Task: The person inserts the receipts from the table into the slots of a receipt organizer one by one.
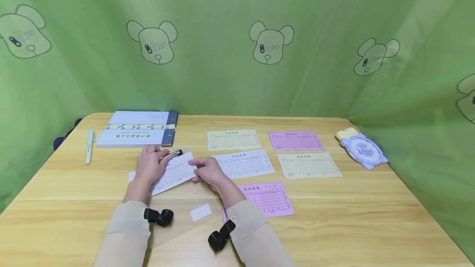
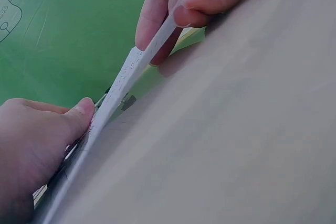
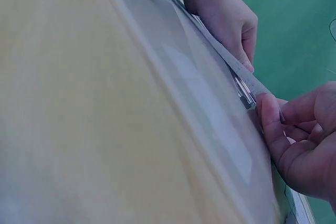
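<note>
My right hand (image 1: 208,172) pinches a thin printed paper (image 1: 172,177); my left hand (image 1: 150,166) touches it, grip hidden. At eleven o'clock lies a flat book (image 1: 128,138) with Chinese writing.

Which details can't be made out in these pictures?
Head view: part of the near pink slip, hidden by the right arm.
Head view: part of the black-and-silver item, hidden by the left hand.
Head view: reading on the blue dial, too small.
Left wrist view: left hand, cut off by the edge.
</note>
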Demonstrator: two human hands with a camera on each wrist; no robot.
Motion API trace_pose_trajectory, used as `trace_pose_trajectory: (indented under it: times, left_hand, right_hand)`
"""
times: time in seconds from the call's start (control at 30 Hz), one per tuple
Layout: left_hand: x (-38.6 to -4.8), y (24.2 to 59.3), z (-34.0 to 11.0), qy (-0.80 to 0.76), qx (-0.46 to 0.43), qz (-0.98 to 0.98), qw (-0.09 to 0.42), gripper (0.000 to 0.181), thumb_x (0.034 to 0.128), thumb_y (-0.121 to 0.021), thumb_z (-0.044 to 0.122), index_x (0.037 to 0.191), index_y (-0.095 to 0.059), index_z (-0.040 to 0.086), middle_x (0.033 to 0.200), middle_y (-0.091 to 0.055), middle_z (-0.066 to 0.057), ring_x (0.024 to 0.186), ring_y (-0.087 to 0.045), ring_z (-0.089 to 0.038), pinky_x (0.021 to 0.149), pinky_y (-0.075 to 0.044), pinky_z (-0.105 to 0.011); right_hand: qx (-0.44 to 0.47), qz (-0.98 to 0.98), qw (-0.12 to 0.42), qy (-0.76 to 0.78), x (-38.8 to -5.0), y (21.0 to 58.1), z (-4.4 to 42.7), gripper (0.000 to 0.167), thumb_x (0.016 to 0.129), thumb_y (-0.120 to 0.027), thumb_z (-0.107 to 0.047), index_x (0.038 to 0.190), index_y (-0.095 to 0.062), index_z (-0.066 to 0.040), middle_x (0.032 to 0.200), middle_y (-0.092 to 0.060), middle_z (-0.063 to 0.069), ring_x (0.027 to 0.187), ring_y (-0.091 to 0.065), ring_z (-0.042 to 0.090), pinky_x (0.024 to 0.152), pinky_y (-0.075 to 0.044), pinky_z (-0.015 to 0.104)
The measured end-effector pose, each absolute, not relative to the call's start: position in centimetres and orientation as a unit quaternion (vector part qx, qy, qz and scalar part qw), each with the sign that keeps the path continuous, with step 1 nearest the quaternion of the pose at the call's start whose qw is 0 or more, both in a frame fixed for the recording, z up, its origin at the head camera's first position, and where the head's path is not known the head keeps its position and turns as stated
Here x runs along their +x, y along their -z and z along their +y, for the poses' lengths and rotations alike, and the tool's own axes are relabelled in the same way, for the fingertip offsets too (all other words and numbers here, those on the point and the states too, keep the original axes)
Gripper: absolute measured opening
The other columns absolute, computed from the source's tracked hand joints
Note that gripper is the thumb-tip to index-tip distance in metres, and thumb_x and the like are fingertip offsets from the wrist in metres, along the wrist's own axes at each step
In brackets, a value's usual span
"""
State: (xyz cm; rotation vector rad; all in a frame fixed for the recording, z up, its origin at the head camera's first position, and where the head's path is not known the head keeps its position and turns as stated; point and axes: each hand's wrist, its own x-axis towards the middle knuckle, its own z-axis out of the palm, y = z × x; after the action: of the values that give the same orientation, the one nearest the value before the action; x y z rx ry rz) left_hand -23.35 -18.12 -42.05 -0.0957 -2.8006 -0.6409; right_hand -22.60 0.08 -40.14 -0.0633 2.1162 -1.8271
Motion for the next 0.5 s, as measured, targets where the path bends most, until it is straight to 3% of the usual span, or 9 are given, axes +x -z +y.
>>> trace_pose_trajectory:
  times: [0.5]
  left_hand:
    - [-23.43,41.78,-18.29,0.211,-0.035,-0.967,0.14,0.032,0.085,-0.054,0.027,0.107,-0.061,0.005,0.093,-0.048,-0.012,0.083,-0.039,-0.028,0.072,-0.03,-0.04]
  right_hand:
    - [0.01,0.7,0.178,0.692,-22.88,40.35,0.4,0.04,0.072,-0.045,0.019,0.107,-0.059,0.002,0.105,-0.054,0.012,0.066,-0.058,0.015,0.057,-0.048,0.024]
